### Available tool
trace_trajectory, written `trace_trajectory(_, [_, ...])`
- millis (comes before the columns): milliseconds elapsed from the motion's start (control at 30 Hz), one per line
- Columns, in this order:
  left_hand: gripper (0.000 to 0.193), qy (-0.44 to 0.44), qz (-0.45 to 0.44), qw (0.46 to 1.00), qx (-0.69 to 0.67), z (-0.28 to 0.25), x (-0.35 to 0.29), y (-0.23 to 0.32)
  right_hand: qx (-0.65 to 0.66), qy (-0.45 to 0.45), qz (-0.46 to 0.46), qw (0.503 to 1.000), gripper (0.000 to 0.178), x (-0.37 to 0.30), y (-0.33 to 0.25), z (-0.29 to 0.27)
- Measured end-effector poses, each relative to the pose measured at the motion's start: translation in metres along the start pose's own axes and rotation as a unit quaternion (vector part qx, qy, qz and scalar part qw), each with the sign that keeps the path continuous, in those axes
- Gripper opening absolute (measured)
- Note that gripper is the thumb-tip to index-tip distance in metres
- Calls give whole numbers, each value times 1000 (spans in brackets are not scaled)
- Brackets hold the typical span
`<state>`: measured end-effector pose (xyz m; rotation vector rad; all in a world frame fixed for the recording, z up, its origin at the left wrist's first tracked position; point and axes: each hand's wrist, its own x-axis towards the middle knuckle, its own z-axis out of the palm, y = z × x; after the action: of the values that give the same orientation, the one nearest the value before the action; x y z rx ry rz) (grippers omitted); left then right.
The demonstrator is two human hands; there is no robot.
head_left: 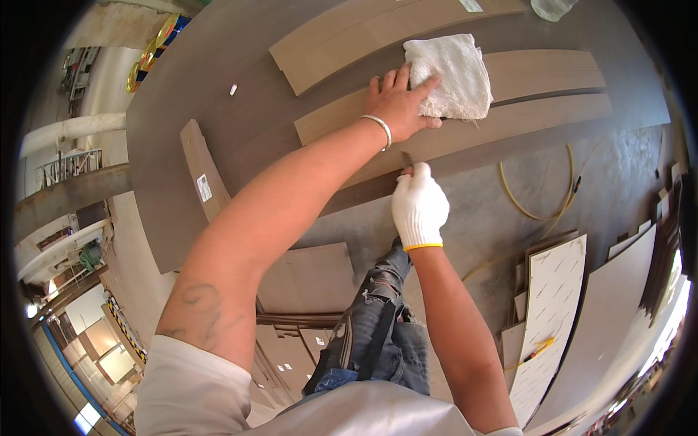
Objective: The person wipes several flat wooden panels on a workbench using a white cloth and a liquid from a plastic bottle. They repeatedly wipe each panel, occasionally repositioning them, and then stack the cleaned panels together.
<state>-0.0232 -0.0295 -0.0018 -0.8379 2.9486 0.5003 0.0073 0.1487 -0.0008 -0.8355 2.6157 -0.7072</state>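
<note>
My bare left hand, with a bangle at the wrist, lies with its fingers spread at the left edge of a folded white cloth. Beneath the hand and cloth are two long brown boards, a farther one and a nearer one, side by side. My right hand, in a white knitted glove with a yellow cuff, is closed at the nearer board's front edge. A small thin blade juts from its fingers toward that edge; its handle is hidden in the glove.
Another long board lies farther back on the grey-brown work surface. A narrow strip with a label lies at left. A yellow hose loops on the floor at right. Panels lean at lower right, with a yellow-handled tool.
</note>
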Motion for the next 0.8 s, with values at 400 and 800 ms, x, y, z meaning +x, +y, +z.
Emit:
trace_trajectory(400, [89, -15, -2, 1000, -19, -4, 1, -1, 43, -158, -194, 967, 25, -44, -42, 25])
trace_trajectory(800, [92, -30, -4, 999, -20, -5, 7, 4, -58, -324, -248, 911, 27, -39, -69, 30])
